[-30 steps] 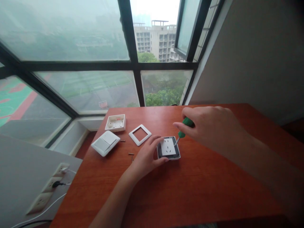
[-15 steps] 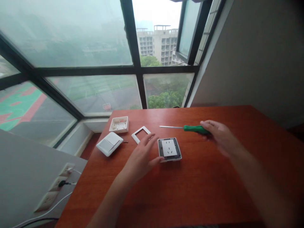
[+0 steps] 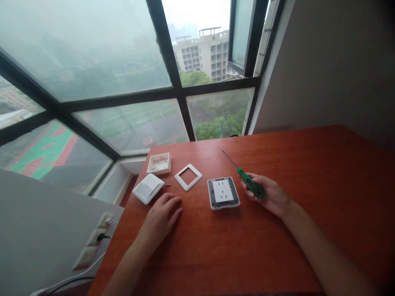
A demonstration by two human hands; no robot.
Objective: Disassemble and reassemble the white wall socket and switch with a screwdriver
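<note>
A wall socket (image 3: 223, 193) with a white face and dark surround lies flat on the red-brown table (image 3: 277, 230). Just to its right, my right hand (image 3: 268, 195) rests palm up on the table with its fingers curled round the green handle of a screwdriver (image 3: 249, 182), whose thin shaft points away toward the window. To the left of the socket my left hand (image 3: 162, 218) lies on the table with fingers bent down, and I cannot see anything in it. It touches neither the socket nor the white frame (image 3: 188, 177).
A white rocker switch (image 3: 148, 188) and a white back box (image 3: 159, 163) sit near the table's far left corner. A small screw (image 3: 167, 185) lies between the switch and the frame. A power strip (image 3: 94, 240) with a plugged cable hangs on the grey wall at left.
The screwdriver came off the socket, swung right, then settled beside it in my right hand. My left hand let go of the socket and slid left and nearer to me.
</note>
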